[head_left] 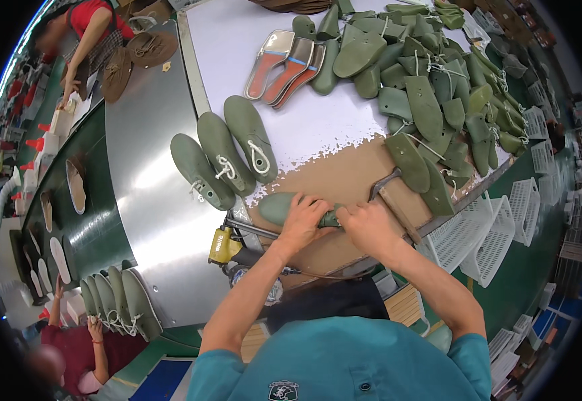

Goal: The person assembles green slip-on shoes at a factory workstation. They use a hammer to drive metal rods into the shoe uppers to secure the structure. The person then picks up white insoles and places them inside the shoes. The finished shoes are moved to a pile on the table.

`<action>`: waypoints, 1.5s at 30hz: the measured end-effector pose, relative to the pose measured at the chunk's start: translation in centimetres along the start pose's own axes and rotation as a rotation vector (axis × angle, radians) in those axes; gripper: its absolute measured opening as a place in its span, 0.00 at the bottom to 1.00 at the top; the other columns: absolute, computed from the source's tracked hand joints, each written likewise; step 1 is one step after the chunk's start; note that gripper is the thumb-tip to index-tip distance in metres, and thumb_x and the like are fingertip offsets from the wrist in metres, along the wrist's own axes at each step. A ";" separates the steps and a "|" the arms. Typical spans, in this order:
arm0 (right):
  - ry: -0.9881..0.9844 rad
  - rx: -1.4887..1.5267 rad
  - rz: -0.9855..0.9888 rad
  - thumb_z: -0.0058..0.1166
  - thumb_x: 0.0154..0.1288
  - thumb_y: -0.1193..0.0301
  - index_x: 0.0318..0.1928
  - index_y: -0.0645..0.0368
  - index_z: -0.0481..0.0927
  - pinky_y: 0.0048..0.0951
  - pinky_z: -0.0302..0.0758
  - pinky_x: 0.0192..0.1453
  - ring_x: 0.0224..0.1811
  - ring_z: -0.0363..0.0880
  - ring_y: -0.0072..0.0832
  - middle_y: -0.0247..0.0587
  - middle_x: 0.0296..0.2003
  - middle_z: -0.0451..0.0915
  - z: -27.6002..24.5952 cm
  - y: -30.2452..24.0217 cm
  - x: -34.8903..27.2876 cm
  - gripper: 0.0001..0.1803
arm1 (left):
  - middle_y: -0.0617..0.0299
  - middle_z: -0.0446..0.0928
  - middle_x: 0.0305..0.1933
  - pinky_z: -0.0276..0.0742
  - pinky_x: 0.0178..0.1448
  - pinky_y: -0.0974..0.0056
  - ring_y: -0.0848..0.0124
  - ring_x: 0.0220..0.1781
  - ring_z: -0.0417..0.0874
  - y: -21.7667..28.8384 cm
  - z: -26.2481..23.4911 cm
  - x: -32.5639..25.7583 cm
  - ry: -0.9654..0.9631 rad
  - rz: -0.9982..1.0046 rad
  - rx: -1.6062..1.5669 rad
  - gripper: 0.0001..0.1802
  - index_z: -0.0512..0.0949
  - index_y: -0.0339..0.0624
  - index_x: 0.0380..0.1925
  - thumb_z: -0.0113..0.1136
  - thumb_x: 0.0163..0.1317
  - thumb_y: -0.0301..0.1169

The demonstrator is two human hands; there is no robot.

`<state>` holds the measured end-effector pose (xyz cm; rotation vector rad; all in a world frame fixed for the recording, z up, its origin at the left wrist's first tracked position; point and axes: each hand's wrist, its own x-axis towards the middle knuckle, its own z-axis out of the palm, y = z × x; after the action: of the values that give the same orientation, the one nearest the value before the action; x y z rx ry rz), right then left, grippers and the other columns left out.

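A: Starting at the left, what do we see beside the bench?

B: We see a curved grey metal conveyor surface [145,167], and a yellow pneumatic stapler [225,246] hanging at the bench edge just below our left hand.

A: And the left hand [302,217]?

B: We have its fingers clenched around a dark green plastic shoe last [279,207] that lies on its side on the worn brown patch of the white-topped workbench [304,127], its toe pointing left.

A: The right hand [366,224]?

B: It meets the left at the heel end of that last, fingers curled on it. A steel-headed wooden hammer [388,190] lies just beside it.

A: Further right?

B: We see a big heap of green lasts [431,73], and white plastic baskets [485,234] below the bench
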<state>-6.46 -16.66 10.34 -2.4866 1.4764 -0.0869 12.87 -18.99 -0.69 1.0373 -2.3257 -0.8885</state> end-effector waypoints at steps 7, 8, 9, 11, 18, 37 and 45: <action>0.033 0.035 -0.040 0.65 0.63 0.68 0.34 0.56 0.82 0.43 0.80 0.38 0.35 0.85 0.40 0.40 0.29 0.83 0.8 1.3 0.0 0.06 | 0.68 0.81 0.54 0.58 0.78 0.40 0.62 0.64 0.76 -0.1 0.0 -0.1 0.002 -0.009 0.015 0.30 0.79 0.51 0.52 0.81 0.48 0.39; 0.056 0.102 -0.005 0.65 0.63 0.68 0.34 0.56 0.82 0.43 0.80 0.39 0.35 0.86 0.40 0.40 0.29 0.83 0.7 1.3 0.0 0.07 | 0.68 0.81 0.53 0.58 0.78 0.40 0.62 0.64 0.76 -0.1 0.1 -0.1 0.003 -0.011 0.014 0.30 0.79 0.51 0.52 0.81 0.48 0.39; 0.076 0.176 0.025 0.66 0.63 0.67 0.34 0.56 0.82 0.43 0.80 0.39 0.35 0.86 0.40 0.41 0.30 0.83 0.8 1.3 0.1 0.08 | 0.68 0.81 0.53 0.58 0.78 0.40 0.62 0.64 0.76 -0.1 0.1 -0.3 0.003 -0.021 0.015 0.30 0.79 0.51 0.52 0.81 0.48 0.39; 0.089 0.182 0.070 0.67 0.62 0.69 0.33 0.56 0.81 0.42 0.81 0.38 0.33 0.86 0.40 0.41 0.28 0.83 1.3 0.9 -0.4 0.07 | 0.68 0.82 0.53 0.58 0.78 0.41 0.62 0.64 0.76 -0.1 0.3 -0.3 0.010 -0.029 0.001 0.31 0.79 0.50 0.52 0.81 0.48 0.39; 0.046 0.218 0.191 0.62 0.65 0.73 0.38 0.57 0.76 0.45 0.81 0.45 0.38 0.84 0.47 0.47 0.37 0.83 3.4 -0.1 -1.2 0.07 | 0.67 0.82 0.54 0.56 0.79 0.40 0.62 0.65 0.75 -0.1 0.6 -0.3 -0.024 -0.050 0.004 0.31 0.79 0.50 0.54 0.79 0.50 0.40; -0.024 0.238 0.730 0.53 0.75 0.73 0.71 0.55 0.70 0.48 0.75 0.63 0.56 0.79 0.59 0.56 0.59 0.77 7.2 9.2 -12.4 0.26 | 0.56 0.81 0.54 0.61 0.77 0.41 0.55 0.62 0.78 0.0 -0.3 0.7 0.025 -0.027 -0.029 0.29 0.78 0.47 0.56 0.78 0.55 0.39; 0.707 0.859 0.895 0.49 0.80 0.70 0.73 0.60 0.68 0.39 0.79 0.56 0.48 0.84 0.41 0.54 0.53 0.83 1.0 0.0 -14.2 0.25 | 0.56 0.79 0.54 0.62 0.76 0.42 0.55 0.62 0.77 0.0 0.1 0.7 0.033 -0.007 -0.008 0.29 0.78 0.45 0.57 0.76 0.56 0.39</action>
<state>-13.20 -4.09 10.38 -1.0147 2.0432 -1.2023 12.38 -19.49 -0.71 1.0504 -2.2908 -0.8759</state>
